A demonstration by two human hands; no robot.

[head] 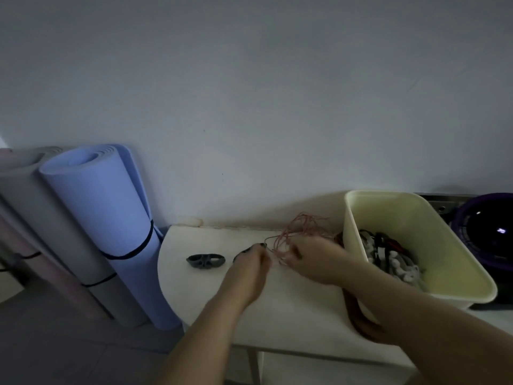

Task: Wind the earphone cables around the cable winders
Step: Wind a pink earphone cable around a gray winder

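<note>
Pink, thread-thin earphone cable (301, 232) bunches in a loose tangle just above the right hand (316, 259), whose fingers curl into its loops. The left hand (249, 265) pinches a strand. It looks light, limp and snag-prone, so a free end seems the best hold. A grey cable winder (206, 261) lies left of that pinch.

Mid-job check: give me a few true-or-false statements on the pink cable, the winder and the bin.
1. The pink cable is wound neatly on a winder. False: it is a loose tangle between the hands.
2. A grey winder lies bare on the table, left of the left hand. True.
3. The cream bin is empty. False: it holds more cables.
4. The right hand holds the pink cable. True.
</note>
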